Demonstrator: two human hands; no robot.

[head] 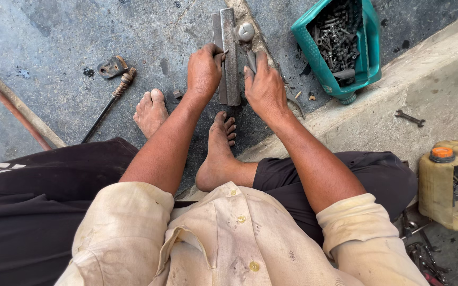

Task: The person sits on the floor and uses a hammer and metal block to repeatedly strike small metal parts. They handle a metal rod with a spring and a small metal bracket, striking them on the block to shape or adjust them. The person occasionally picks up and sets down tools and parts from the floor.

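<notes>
Seated worker at ground level, seen from above. Two grey metal bars (228, 58) lie side by side on the concrete floor (54, 47), their long axis pointing away from the body, their near ends just beyond the toes of the right foot (219, 151); this puts the work within reach of both arms and between the knees. The left hand (203, 71) is closed over the left edge of the bars, thumb and fingers wrapped on them, apparently to pin them against the floor. The right hand (265, 87) presses down beside the bars' right edge with fingers together over a slim metal tool (292, 98), whose thin handles trail out behind the hand; whether the grip fully encloses the tool cannot be told. A round-headed metal piece (245, 32) rests against the bars just ahead of that hand. A teal plastic tub (369, 47) of bolts and nuts stands tilted against the raised concrete ledge (441, 79), near the right hand. A small spanner (410, 117) lies on the ledge, well apart. A long rod (108, 106) and a small bracket (112, 66) lie to the left, beyond the left foot (150, 111). A cut-open yellowish jug (449, 182) holds more tools at far right.
</notes>
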